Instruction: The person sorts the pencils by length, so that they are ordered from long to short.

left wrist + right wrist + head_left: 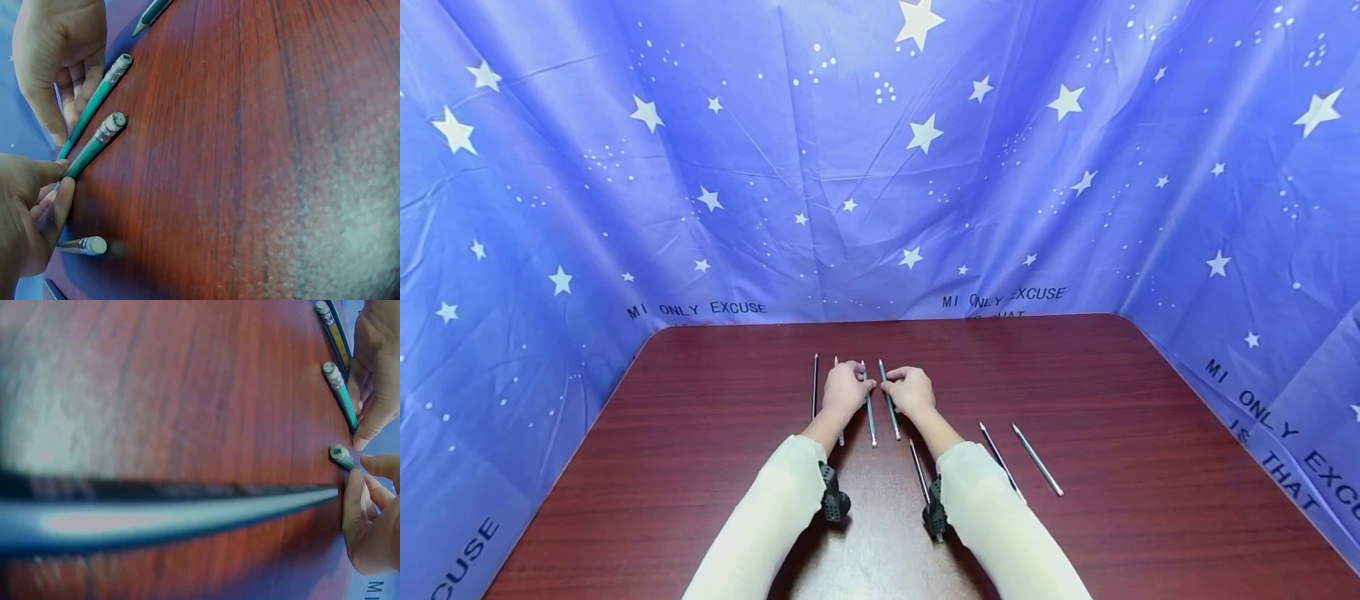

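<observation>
My left hand (pixel 846 388) pinches a green pencil (pixel 870 410) between thumb and fingers. In the left wrist view its eraser end (pixel 112 122) points toward the camera. Just to the right, my right hand (pixel 912 390) has thumb and fingers on a second green pencil (pixel 892 413), whose eraser end (pixel 339 452) shows in the right wrist view. These two lie nearly side by side on the table, tips toward the far edge. A third pencil (pixel 841 437) lies partly hidden beneath the left hand, and a dark pencil (pixel 815 385) is left of it.
A pencil (pixel 919 468) lies near my right forearm, looming blurred in the right wrist view. Farther right are a dark pencil (pixel 996 450) partly behind the sleeve and a grey-green pencil (pixel 1037 460). A blue star-printed curtain (pixel 850 167) borders the brown table (pixel 700 433).
</observation>
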{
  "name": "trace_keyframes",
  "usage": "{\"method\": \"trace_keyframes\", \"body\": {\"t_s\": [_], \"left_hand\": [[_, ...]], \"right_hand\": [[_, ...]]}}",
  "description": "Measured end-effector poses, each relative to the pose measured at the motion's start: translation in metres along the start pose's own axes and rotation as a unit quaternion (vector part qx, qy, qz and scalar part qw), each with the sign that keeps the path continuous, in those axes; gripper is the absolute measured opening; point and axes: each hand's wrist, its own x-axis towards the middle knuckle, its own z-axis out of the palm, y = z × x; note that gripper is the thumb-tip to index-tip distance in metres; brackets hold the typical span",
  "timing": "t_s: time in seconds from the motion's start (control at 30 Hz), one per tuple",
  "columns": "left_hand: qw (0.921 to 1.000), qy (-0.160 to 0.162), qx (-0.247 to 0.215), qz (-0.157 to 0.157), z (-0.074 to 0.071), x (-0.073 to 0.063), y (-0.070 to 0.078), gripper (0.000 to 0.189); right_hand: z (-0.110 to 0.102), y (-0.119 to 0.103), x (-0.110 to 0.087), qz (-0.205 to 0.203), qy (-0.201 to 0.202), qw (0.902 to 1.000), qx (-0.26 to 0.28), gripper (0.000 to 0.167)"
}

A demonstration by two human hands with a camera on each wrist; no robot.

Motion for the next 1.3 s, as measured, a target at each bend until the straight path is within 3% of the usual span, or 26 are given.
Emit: {"method": "trace_keyframes", "body": {"t_s": [0.17,0.4,0.57,0.9,1.3], "left_hand": [[0.9993,0.001,-0.037,-0.007,0.001,0.0,0.001,0.034],[0.9995,0.009,0.024,0.02,-0.001,-0.002,0.005,0.031],[0.9994,0.004,0.03,0.016,-0.006,-0.005,0.007,0.032],[0.9981,-0.014,-0.001,0.06,-0.014,-0.02,0.013,0.032],[0.9944,-0.04,-0.042,0.089,-0.016,-0.041,0.021,0.029]], "right_hand": [[-0.003,0.002,0.001,-0.007,-0.012,0.9997,0.022,0.016],[-0.013,-0.001,-0.001,-0.01,-0.018,0.9993,0.03,0.017],[-0.022,-0.004,-0.003,-0.02,-0.033,0.9984,0.041,0.018],[-0.04,0.0,-0.01,-0.041,-0.036,0.9983,0.021,0.022],[-0.072,0.006,-0.03,-0.074,-0.046,0.9961,0.011,0.027]]}}
